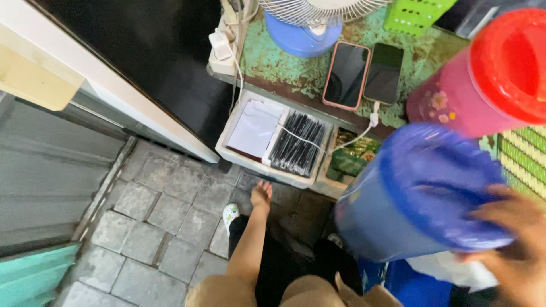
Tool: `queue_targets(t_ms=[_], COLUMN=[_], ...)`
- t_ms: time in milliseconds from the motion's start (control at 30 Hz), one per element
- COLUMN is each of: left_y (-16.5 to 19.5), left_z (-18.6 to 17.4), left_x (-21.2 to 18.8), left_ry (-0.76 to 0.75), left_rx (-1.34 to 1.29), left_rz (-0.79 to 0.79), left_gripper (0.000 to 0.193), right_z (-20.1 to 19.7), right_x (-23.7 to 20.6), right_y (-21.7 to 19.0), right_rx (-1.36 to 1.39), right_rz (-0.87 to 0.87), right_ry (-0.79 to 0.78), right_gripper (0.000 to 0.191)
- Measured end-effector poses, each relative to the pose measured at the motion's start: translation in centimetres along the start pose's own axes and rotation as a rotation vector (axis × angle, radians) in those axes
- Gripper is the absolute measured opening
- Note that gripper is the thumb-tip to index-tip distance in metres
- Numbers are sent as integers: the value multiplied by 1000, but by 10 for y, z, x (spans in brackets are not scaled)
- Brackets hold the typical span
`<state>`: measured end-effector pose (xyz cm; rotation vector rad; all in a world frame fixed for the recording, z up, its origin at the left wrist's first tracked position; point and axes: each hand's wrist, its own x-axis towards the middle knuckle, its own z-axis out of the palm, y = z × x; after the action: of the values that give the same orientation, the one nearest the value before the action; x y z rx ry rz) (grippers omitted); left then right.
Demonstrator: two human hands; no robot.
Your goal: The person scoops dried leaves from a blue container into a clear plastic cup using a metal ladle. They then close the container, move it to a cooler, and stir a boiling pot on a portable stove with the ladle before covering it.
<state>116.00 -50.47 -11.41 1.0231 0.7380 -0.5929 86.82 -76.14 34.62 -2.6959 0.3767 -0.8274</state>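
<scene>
Right hand (520, 250) grips the lid rim of a blue jug (421, 193), held tilted in the air beside the red-lidded jug (489, 74) on the tabletop (284, 68); left hand is out of view, so its state can't be told

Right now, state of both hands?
Left hand: not in view.
Right hand: gripping the lid edge of the blue container; blurred, so the finger hold is unclear.
</scene>
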Motion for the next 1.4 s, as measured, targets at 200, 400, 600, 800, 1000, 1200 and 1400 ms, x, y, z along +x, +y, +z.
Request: queue_targets(t_ms=[200,400,600,800,1000,1200,1400], left_y=[-80,-132,-139,-130,-139,-152,-140], left_z=[-18,0,1,0,5,19,36], left_x=[71,121,118,120,122,125,129], left_ry=[64,-75,-109,-202,-109,-55,74], left_rx=[-111,22,216,23,-59,-24,10], left_rz=[-275,-194,-225,-247,-166,-117,-352], left_gripper=[52,74,75,91,91,83,79], right_z=[192,302,341,340,338,343,352], right_x=[-105,-187,-221,-250,-286,-308,-299], right_y=[19,66,73,51,45,47,39], right_rx=[259,305,258,173,86,35,73], right_rz=[-8,0,46,162,289,331,318], right_ry=[-223,-315,-190,-37,96,93,86], right_gripper=[59,61,58,56,56,55,54])
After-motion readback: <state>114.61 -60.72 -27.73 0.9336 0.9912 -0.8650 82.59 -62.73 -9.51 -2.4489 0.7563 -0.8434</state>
